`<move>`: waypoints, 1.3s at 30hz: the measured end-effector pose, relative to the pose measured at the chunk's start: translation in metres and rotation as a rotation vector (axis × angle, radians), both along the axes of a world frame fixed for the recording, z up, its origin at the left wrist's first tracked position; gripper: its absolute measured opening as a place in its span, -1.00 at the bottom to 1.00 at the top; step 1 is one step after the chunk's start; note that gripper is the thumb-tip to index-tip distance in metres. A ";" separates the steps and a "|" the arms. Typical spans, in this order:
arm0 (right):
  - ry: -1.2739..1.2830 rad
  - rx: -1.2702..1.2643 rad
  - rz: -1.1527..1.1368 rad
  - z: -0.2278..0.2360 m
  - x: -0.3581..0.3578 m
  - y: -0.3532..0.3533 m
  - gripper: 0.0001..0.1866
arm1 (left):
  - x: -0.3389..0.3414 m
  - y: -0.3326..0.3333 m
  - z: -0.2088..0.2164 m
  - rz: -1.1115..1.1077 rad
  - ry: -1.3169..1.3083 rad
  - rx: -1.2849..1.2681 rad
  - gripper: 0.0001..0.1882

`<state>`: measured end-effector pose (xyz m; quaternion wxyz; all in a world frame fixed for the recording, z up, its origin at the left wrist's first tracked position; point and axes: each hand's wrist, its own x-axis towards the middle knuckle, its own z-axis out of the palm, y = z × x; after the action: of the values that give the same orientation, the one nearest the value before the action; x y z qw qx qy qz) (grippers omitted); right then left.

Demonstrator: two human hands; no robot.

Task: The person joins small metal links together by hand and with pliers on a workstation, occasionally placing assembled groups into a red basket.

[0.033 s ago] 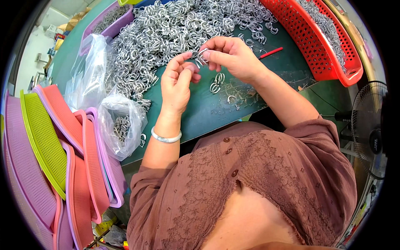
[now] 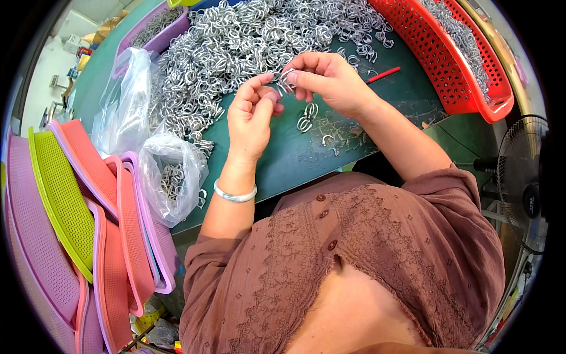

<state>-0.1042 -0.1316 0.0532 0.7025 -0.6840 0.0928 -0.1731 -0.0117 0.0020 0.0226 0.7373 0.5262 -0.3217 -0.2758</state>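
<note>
Thumb and fingers of my right hand (image 2: 336, 82) pinch a small silver metal ring (image 2: 287, 78) with an open side. Just left of it, level with the ring, is my left hand (image 2: 252, 121). Its fingers curl toward the thumb, and whatever they may hold is too hidden to name. Behind both hands spreads a large heap of similar silver rings (image 2: 236, 44). Several loose rings (image 2: 307, 117) lie on the green tabletop (image 2: 283, 159) below my right hand.
A red perforated basket (image 2: 436, 65) of metal pieces stands at right, near a red stick (image 2: 383, 75) and a fan (image 2: 522, 183). At left are a clear bag (image 2: 171, 171) with rings inside, stacked plastic baskets (image 2: 65, 200), and a purple bin (image 2: 162, 38) farther back.
</note>
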 end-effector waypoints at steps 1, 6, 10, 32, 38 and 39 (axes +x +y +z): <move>0.009 0.031 0.011 0.000 0.000 0.000 -0.83 | 0.000 -0.001 -0.003 0.002 0.000 0.001 -0.81; 0.065 0.105 0.067 0.001 -0.001 0.001 -0.84 | 0.006 0.001 -0.013 0.067 -0.326 0.118 -0.87; 0.051 0.002 0.076 -0.002 -0.002 -0.002 -0.86 | 0.008 0.000 -0.008 -0.032 -0.005 0.093 -0.90; 0.083 -0.097 0.151 -0.017 -0.008 -0.003 -0.86 | 0.017 0.002 -0.010 -0.196 0.597 0.005 -0.82; 0.077 -0.051 0.117 -0.019 -0.008 -0.005 -0.85 | 0.015 0.001 -0.010 -0.190 0.599 0.072 -0.79; 0.076 -0.050 0.117 -0.020 -0.008 -0.005 -0.85 | 0.017 0.001 -0.010 -0.212 0.632 0.050 -0.82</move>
<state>-0.1120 -0.1363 0.0334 0.6900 -0.7118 0.0749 -0.1079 0.0048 0.0032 0.0124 0.7548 0.3961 -0.1232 -0.5082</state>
